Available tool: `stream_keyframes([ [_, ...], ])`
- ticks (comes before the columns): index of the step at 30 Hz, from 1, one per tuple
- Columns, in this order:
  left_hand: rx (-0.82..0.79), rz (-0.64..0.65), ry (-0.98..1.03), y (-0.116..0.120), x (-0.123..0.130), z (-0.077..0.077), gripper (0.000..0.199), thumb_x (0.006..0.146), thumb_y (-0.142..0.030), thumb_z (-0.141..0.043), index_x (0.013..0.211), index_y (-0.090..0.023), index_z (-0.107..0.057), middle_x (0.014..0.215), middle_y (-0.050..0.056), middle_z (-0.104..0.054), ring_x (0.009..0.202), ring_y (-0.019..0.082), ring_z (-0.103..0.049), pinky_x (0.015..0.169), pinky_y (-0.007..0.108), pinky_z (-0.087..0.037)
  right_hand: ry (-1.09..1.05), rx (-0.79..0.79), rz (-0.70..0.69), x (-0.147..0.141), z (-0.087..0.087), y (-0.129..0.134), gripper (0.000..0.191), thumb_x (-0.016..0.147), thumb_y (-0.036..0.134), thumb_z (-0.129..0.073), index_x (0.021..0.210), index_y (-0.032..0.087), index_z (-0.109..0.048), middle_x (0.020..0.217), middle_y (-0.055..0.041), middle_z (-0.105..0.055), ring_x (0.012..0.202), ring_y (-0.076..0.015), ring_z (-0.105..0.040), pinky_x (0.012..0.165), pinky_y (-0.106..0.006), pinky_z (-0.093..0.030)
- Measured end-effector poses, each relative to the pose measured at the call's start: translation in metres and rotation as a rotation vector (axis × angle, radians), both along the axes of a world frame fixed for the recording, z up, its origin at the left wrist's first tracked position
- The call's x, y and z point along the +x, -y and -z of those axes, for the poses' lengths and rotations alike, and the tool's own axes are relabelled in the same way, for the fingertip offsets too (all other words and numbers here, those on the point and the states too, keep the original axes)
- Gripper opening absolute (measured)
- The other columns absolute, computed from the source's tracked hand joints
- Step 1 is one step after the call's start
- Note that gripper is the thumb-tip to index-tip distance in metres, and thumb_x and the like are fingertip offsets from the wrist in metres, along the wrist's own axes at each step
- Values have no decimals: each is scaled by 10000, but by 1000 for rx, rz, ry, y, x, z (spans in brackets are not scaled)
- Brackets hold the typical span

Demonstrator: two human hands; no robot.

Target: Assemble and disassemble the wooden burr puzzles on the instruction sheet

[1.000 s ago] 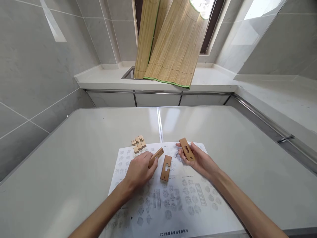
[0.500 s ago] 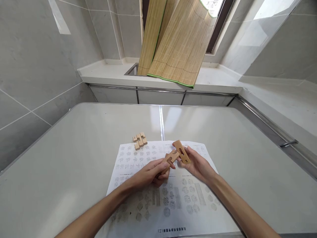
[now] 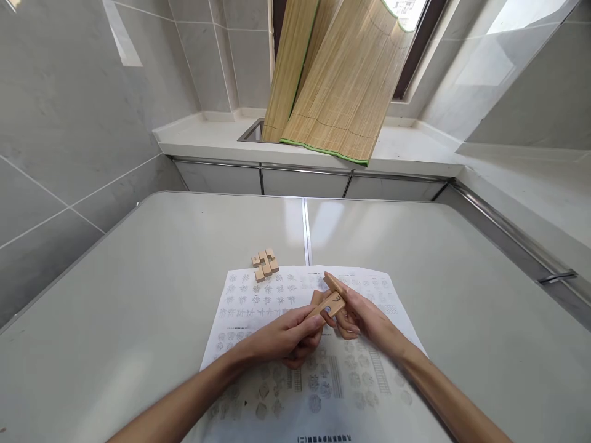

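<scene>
My left hand [image 3: 298, 335] is closed around a notched wooden puzzle piece [image 3: 327, 304] marked with a number, with part of another piece showing behind it. In my right hand [image 3: 364, 314] is a second wooden puzzle piece [image 3: 335, 284], turned nearly edge-on and meeting the end of the left hand's piece. My fingers hide how the two fit together. Below both hands lies a printed paper sheet [image 3: 364, 400] covered in small diagrams. At its far left edge rests a small cluster of notched wooden blocks [image 3: 265, 264].
The sheet lies on a glossy pale table [image 3: 138, 295] with a seam down its middle. Beyond the table a white ledge [image 3: 203, 138] holds a small sink opening [image 3: 253, 131]. A bamboo blind [image 3: 341, 86] hangs over it. Grey tiled walls stand on both sides.
My right hand has tilted its piece from flat-facing to nearly edge-on and curled its fingers under the joint. Both hands sit slightly lower, and the whole view has shifted a little.
</scene>
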State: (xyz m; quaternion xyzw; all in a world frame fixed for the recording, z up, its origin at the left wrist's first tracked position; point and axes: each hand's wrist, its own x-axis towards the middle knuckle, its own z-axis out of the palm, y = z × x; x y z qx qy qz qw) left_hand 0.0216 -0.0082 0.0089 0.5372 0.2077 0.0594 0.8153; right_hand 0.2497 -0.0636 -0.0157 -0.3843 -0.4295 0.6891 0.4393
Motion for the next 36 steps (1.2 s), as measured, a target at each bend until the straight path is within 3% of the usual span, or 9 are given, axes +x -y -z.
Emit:
stream_keyframes([
  [5, 19, -1, -7, 1, 1, -2, 387, 1051, -610, -501, 992, -231, -454, 738, -80, -357, 491, 62, -274, 398, 191, -280, 47, -3, -19, 1, 1, 2, 773, 1059, 729, -316, 1692, 286, -281, 741, 23, -489, 554, -131, -256, 547, -287, -287],
  [12, 76, -7, -10, 2, 0, 1, 375, 1062, -597, -475, 1079, -224, -507, 751, -68, -373, 503, 72, -285, 408, 200, -298, 277, 176, 25, -2, -9, 7, 770, 1072, 706, -281, 1706, 269, -251, 860, -31, -566, 668, -182, -417, 675, -346, -386],
  [18, 113, -2, -39, 4, 1, -5, 382, 1070, -588, -453, 1180, -231, -533, 723, -68, -370, 485, 78, -285, 414, 220, -318, 408, 191, 51, 3, -4, 10, 819, 1051, 749, -176, 1689, 256, -321, 668, 24, -374, 628, -195, -305, 635, -343, -294],
  [22, 135, -15, -51, 4, 1, -8, 394, 1058, -599, -464, 1174, -230, -542, 718, -64, -385, 473, 79, -291, 409, 227, -327, 433, 224, 62, 4, -2, 10, 819, 1044, 759, -157, 1689, 282, -318, 661, 23, -382, 619, -199, -301, 631, -346, -285],
  [28, 147, -21, -74, 5, 1, -7, 396, 1059, -605, -453, 1187, -241, -544, 744, -53, -383, 483, 81, -295, 411, 221, -337, 544, 262, 90, 6, 6, 11, 761, 1074, 699, -241, 1696, 264, -293, 653, 16, -459, 591, -196, -362, 597, -326, -294],
  [36, 177, -26, -103, 8, 0, -3, 403, 1054, -623, -456, 1132, -238, -542, 821, -29, -435, 491, 73, -349, 413, 222, -364, 666, 393, 84, 5, 9, 11, 658, 1090, 527, -444, 1692, 305, -301, 773, -25, -656, 620, -221, -532, 665, -336, -412],
])
